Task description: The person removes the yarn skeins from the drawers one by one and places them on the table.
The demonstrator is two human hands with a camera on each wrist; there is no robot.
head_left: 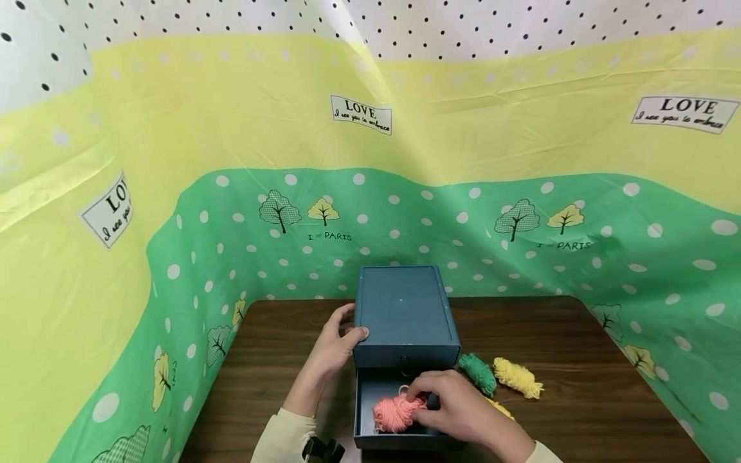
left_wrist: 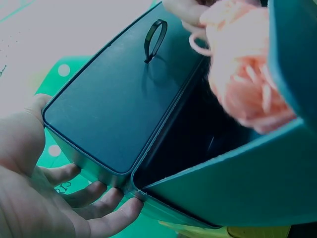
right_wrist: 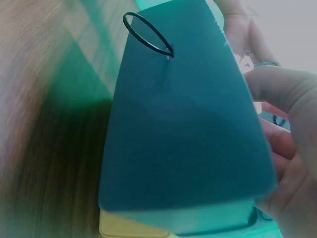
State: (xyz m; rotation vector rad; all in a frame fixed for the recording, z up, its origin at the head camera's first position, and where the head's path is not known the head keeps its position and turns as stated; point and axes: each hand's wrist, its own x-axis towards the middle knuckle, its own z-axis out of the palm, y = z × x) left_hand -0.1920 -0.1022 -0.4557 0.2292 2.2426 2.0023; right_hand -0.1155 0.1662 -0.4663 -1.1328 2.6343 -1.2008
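A dark blue two-drawer box (head_left: 402,308) stands on the table with its lower drawer (head_left: 376,444) pulled out. My left hand (head_left: 336,344) grips the box's left side, thumb at the top edge and fingers against the side wall. Inside the lower drawer, toward its left, is a coral yarn bundle (head_left: 393,415). My right hand (head_left: 457,408) reaches in over the drawer's right side and pinches this bundle. In the left wrist view the coral yarn (left_wrist: 242,74) shows above the drawer's edge. A black loop pull (left_wrist: 156,39) hangs from the upper drawer's front.
Right of the box lie a green yarn bundle (head_left: 478,373) and a yellow yarn bundle (head_left: 517,377). Another yellow bundle (head_left: 500,408) is partly hidden behind my right hand. The brown wooden table (head_left: 556,341) is bordered by a green and yellow patterned curtain (head_left: 405,212).
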